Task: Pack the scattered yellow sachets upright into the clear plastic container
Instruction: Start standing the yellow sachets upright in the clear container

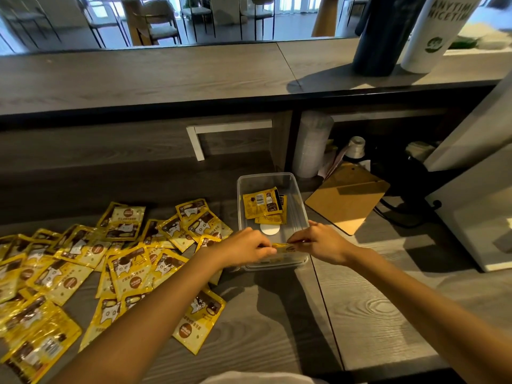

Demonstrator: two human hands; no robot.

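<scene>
While both forearms stretch in from the bottom edge of the frame over the grey wooden desk (pixel 374 314), the scattered sachets (pixel 124 261) lie flat and overlapping across the lower left, mostly printed faces up, pointing in many directions. Just below the middle of the frame, the left hand (pixel 243 249) and right hand (pixel 318 243) meet over the near end of the clear plastic container (pixel 301 206). Each hand has its fingers curled and pinches one end of the held sachet (pixel 282 247). That sachet spans the gap between the two hands and shows edge-on as a thin yellow strip. Its long axis runs left to right along the container's near wall. Whether its lower edge touches the container's floor cannot be told. Farther in, at the container's far end, the packed sachets (pixel 261 202) stand tilted, a barcode side facing the camera. Right of the container a brown clipboard (pixel 346 198) lies flat. On the raised counter at upper right, a dark bottle (pixel 385 37) and a white tumbler (pixel 435 31) stand side by side.
</scene>
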